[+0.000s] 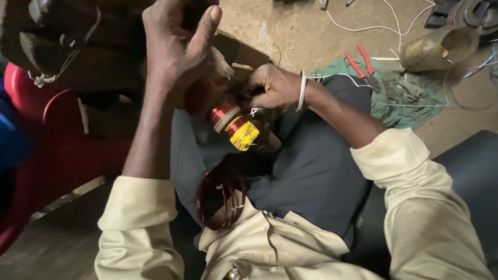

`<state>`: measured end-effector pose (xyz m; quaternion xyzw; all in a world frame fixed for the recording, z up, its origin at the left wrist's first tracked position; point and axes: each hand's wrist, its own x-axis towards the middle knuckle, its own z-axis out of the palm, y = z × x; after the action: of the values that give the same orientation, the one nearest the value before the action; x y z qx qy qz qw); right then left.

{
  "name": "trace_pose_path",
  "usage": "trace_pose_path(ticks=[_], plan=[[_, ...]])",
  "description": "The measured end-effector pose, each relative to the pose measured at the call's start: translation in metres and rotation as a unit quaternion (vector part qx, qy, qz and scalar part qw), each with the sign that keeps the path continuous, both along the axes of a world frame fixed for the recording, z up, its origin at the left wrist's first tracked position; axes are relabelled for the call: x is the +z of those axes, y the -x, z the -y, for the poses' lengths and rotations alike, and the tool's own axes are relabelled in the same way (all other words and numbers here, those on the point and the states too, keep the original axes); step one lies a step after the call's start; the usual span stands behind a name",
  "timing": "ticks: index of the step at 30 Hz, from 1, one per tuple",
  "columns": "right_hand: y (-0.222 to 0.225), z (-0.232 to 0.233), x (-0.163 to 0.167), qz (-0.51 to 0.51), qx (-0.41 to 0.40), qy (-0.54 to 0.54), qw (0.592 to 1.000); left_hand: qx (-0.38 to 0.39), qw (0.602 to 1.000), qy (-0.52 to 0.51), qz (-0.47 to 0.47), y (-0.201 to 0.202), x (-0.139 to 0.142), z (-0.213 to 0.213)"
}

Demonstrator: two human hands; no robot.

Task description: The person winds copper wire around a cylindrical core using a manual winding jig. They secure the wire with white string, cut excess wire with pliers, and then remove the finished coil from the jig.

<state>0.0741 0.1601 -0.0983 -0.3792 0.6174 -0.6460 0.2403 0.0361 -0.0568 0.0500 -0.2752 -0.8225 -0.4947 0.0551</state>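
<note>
My left hand (pixel 176 46) is raised at the top centre, fingers curled and thumb up, closed over the upper end of reddish copper wire (pixel 199 96) that runs down to a spool. The spool (pixel 233 124) is wound with copper wire and has a yellow taped end; it lies over my lap. My right hand (pixel 272 85), with a silver bangle on the wrist, grips the spool's far side with bent fingers. A loose coil of dark red wire (pixel 220 199) rests against my cream shirt, lower down.
Red-handled pliers (pixel 360 62) lie on a green cloth (pixel 399 96) on the dusty floor at right. A brass-coloured cylinder (pixel 438 49) and white and blue loose wires lie beyond it. A red plastic seat (pixel 52 135) stands at left.
</note>
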Motion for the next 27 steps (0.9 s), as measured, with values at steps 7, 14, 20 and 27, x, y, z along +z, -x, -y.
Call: trace_pose_path(ticks=[7, 14, 20, 27], plan=[[0.006, 0.001, -0.056, 0.270, 0.025, -0.095, 0.958, 0.034, 0.999, 0.025, 0.019, -0.001, 0.000, -0.001], [0.008, 0.011, -0.054, 0.545, -0.006, -0.063, 0.836, -0.006, 0.999, 0.039, 0.015, -0.001, 0.002, -0.006], [0.007, 0.010, -0.038, 0.408, 0.067, -0.075, 0.907, -0.028, 0.989, 0.141, 0.035, 0.000, 0.008, -0.006], [0.001, 0.021, -0.067, 0.330, -0.008, 0.011, 0.944, -0.163, 0.905, 0.393, 0.004, -0.016, 0.020, -0.013]])
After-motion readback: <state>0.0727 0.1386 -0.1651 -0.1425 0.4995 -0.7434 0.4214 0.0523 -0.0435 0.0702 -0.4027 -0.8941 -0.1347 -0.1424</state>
